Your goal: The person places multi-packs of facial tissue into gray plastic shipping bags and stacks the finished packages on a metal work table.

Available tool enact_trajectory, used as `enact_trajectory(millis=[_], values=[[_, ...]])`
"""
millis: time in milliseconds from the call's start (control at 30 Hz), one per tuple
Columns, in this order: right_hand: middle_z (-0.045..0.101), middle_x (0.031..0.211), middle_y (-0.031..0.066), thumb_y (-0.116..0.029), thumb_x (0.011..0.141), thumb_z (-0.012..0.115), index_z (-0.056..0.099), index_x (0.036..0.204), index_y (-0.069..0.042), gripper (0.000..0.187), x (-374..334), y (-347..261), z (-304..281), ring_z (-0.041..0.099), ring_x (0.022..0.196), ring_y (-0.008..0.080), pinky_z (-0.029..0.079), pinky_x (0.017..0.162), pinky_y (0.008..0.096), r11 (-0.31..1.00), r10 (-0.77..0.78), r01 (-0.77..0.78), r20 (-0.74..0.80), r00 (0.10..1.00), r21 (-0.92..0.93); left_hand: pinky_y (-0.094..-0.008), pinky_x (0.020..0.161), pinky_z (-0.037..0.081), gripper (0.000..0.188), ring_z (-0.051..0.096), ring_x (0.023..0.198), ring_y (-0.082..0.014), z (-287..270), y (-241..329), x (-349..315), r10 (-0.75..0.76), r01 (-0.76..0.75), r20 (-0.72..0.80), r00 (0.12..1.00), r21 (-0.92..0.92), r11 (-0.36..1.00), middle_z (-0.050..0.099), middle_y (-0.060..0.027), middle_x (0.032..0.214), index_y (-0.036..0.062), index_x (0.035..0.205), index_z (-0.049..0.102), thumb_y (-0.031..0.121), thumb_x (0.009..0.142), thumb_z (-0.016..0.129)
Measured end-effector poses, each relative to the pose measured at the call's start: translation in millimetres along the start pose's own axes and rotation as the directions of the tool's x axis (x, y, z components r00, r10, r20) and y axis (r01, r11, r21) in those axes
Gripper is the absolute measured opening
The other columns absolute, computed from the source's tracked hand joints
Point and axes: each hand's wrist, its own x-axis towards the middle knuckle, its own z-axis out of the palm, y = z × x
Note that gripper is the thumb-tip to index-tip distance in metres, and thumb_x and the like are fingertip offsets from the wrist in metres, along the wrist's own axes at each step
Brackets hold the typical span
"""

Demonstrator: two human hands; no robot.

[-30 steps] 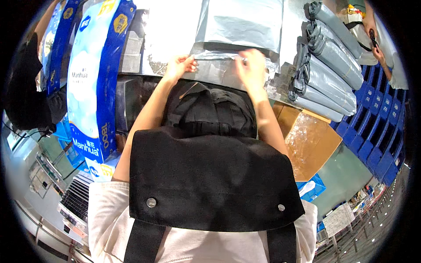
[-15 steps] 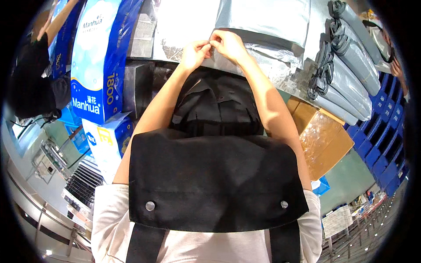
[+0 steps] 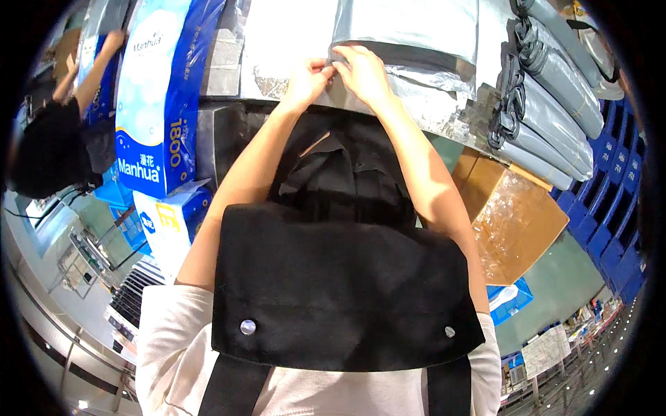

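Note:
My left hand (image 3: 307, 84) and my right hand (image 3: 365, 75) meet over the near edge of the worktable (image 3: 267, 73), both closed with fingertips pinched together. Whatever lies between the fingertips is too small or hidden to make out. Right beside them is the lower left corner of a stack of grey plastic mailing bags (image 3: 406, 21), whose near edge shows a dark band. A crumpled clear-and-silver plastic sheet (image 3: 430, 82) sticks out from under that stack.
Folded bundles of grey bags (image 3: 555, 125) line the table's right side. A tall blue-and-white plastic-wrapped pack (image 3: 149, 104) stands left. An open cardboard box (image 3: 520, 225) with clear plastic is at lower right, near blue plastic crates (image 3: 610, 187). Another person (image 3: 59, 139) works at far left.
My hands stay together by the bag stack's corner, fingers slightly shifted, the right one bent further over. The view has tilted a little. The other person's arm at far left has moved.

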Motion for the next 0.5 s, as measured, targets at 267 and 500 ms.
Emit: enact_trajectory(millis=[267, 500], values=[[0.061, 0.089, 0.0142, -0.014, 0.076, 0.061, 0.061, 0.087, -0.003, 0.016, 16, 5, -1, 0.060, 0.085, 0.0325, 0.048, 0.076, 0.0410, 0.994, -0.101, 0.094, 0.141, 0.985, 0.054, -0.0242, 0.060, 0.044, 0.015, 0.054, 0.065, -0.0099, 0, -4, 1, 0.015, -0.017, -0.067, 0.998, -0.026, 1.000, 0.063, -0.0039, 0.077, -0.0024, 0.092, 0.065, 0.004, 0.083, 0.056], [0.056, 0.082, 0.0135, -0.011, 0.080, 0.056, 0.057, 0.085, -0.003, 0.010, -13, -10, -2, 0.057, 0.082, 0.0332, 0.046, 0.072, 0.0408, 0.967, -0.254, 0.255, 0.104, 0.962, 0.004, -0.0252, 0.064, 0.047, 0.013, 0.057, 0.068, -0.0119, -4, -10, 2, -0.094, 0.114, 0.074, 0.993, -0.344, 0.932, 0.063, -0.0050, 0.080, -0.0019, 0.093, 0.063, 0.004, 0.084, 0.056]])
